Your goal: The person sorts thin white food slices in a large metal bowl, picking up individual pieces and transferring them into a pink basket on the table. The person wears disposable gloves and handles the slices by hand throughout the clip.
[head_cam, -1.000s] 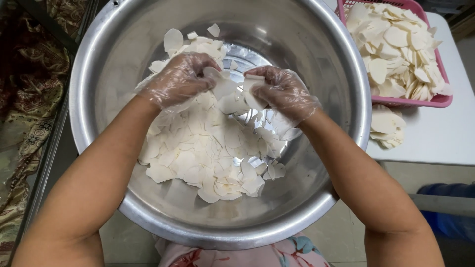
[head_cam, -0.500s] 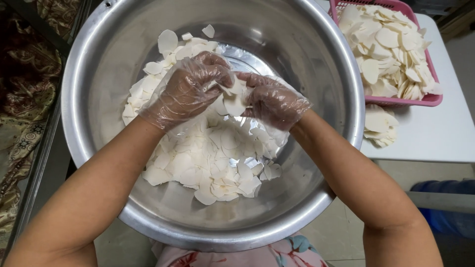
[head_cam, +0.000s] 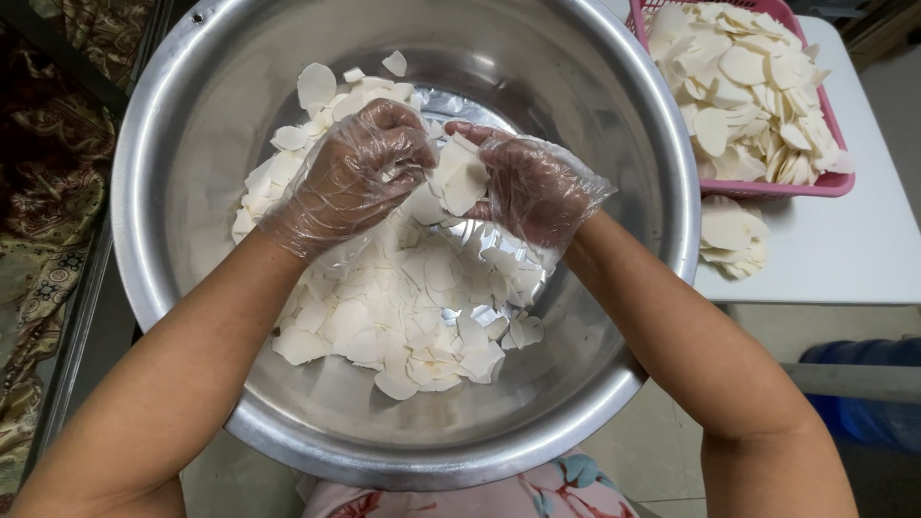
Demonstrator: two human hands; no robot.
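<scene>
Off to my right, on the white table (head_cam: pixel 844 249)

Pink basket (head_cam: pixel 837 182) heaped with pale slices (head_cam: pixel 748 77); small loose pile (head_cam: pixel 731 235) just beside it.

White table (head_cam: pixel 844 259) at upper right, smooth top, front edge running along right side of view. On it: pink basket (head_cam: pixel 837 182), perforated plastic, near table's left part, heaped with pale thin slices (head_cam: pixel 743 86). Small loose pile (head_cam: pixel 729 235) of same slices directly on tabletop, just before basket's front wall, close to table's front edge. Steel bowl (head_cam: pixel 192 125) rim overlaps table's left edge; whether bowl rests on table cannot tell. Tiled floor (head_cam: pixel 662 451) below table edge, blue container (head_cam: pixel 868 398) on it.
</scene>
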